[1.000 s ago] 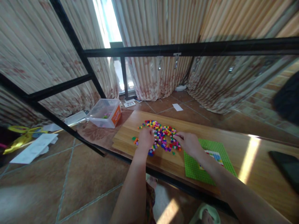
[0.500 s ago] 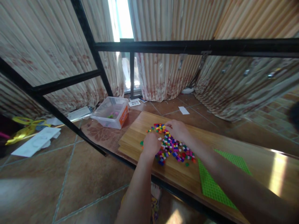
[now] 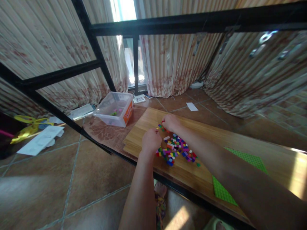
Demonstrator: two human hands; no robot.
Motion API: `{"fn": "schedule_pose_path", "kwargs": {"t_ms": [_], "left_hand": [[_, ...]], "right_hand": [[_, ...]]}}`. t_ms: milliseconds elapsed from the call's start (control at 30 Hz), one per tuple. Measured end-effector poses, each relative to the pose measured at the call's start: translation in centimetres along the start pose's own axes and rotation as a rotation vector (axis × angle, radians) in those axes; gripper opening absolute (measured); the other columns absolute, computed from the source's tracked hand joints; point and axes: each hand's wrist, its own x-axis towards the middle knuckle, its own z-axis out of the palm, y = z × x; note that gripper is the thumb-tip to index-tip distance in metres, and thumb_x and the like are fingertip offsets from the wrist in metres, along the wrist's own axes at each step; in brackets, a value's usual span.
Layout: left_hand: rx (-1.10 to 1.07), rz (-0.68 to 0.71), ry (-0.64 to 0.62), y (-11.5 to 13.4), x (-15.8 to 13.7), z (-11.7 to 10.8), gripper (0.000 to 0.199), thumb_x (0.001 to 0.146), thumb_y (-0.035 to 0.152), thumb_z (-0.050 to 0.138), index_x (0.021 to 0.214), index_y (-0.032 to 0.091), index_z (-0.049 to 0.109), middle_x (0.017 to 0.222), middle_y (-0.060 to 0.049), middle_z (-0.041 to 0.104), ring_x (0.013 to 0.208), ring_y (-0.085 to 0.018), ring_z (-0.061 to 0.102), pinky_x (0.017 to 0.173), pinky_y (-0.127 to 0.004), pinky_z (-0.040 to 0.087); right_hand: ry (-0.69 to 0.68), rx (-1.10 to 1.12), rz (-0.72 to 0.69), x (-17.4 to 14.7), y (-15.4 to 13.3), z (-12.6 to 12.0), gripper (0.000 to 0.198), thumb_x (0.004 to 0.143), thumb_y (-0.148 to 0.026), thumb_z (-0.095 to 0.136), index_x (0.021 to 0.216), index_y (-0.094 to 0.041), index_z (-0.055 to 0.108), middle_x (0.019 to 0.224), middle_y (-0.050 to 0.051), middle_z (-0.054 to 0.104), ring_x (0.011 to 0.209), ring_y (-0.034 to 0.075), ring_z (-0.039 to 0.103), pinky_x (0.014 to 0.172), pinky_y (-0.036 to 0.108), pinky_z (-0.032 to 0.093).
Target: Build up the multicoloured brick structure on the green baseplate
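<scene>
A loose heap of small colourful toy building bricks (image 3: 178,143) is spread over a wooden board (image 3: 137,132). At the left edge of the heap is my left hand (image 3: 151,140), its fingers curled and turned away; whatever they grip is hidden. My right hand (image 3: 171,122) reaches over the far edge of the bricks with its fingers bent together. Some red shows by its fingertips, too small to tell whether it is held. Under my right forearm lies a green studded baseplate (image 3: 222,191), partly covered.
Left of the board, a clear plastic box (image 3: 107,118) with a few pieces inside stands on a brown patterned cloth (image 3: 103,135). A black metal frame (image 3: 172,25) crosses in front of the curtains (image 3: 165,67). White papers (image 3: 40,140) lie on the tiled floor.
My right hand has moved left and away from me along the heap's far edge. My left hand has shifted slightly left. The camera view has tilted a little.
</scene>
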Motion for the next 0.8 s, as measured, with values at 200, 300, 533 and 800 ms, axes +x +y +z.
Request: {"fn": "schedule_pose_path", "kwargs": {"t_ms": [200,300,533,800], "left_hand": [[-0.024,0.026,0.017,0.4,-0.3,-0.3,0.031,0.092,0.018,0.045,0.105,0.017,0.074,0.111,-0.015,0.074,0.108,-0.027,0.067,0.091,-0.034,0.048],[-0.035,0.049,0.005,0.8,-0.2,-0.2,0.031,0.092,0.018,0.046,0.105,0.016,0.074,0.112,-0.014,0.074,0.107,-0.025,0.067,0.090,-0.033,0.048],[-0.014,0.242,-0.012,3.9,-0.9,2.1,0.029,0.090,0.018,0.047,0.101,0.016,0.074,0.099,-0.011,0.076,0.095,-0.023,0.068,0.084,-0.031,0.049],[-0.117,0.541,-0.165,9.7,-4.3,7.7,0.025,0.089,0.017,0.052,0.102,0.015,0.074,0.099,-0.010,0.076,0.091,-0.021,0.069,0.086,-0.032,0.051]], "right_hand": [[0.118,0.190,-0.043,-2.5,2.3,-1.4,0.026,0.089,-0.022,0.053,0.098,-0.020,0.077,0.105,0.007,0.077,0.097,0.019,0.070,0.083,0.025,0.051],[0.199,0.516,-0.006,-4.9,4.1,-2.4,0.019,0.089,-0.021,0.055,0.092,-0.016,0.073,0.089,0.007,0.077,0.077,0.016,0.071,0.070,0.024,0.052],[0.421,1.032,0.261,-15.3,13.6,-6.5,0.015,0.086,-0.033,0.062,0.089,-0.019,0.060,0.070,0.003,0.069,0.050,0.011,0.062,0.044,0.020,0.044],[0.667,1.153,0.442,-26.8,23.5,-3.3,0.032,0.069,-0.043,0.073,0.090,-0.020,0.064,0.079,0.006,0.072,0.067,0.016,0.067,0.066,0.034,0.057]]}}
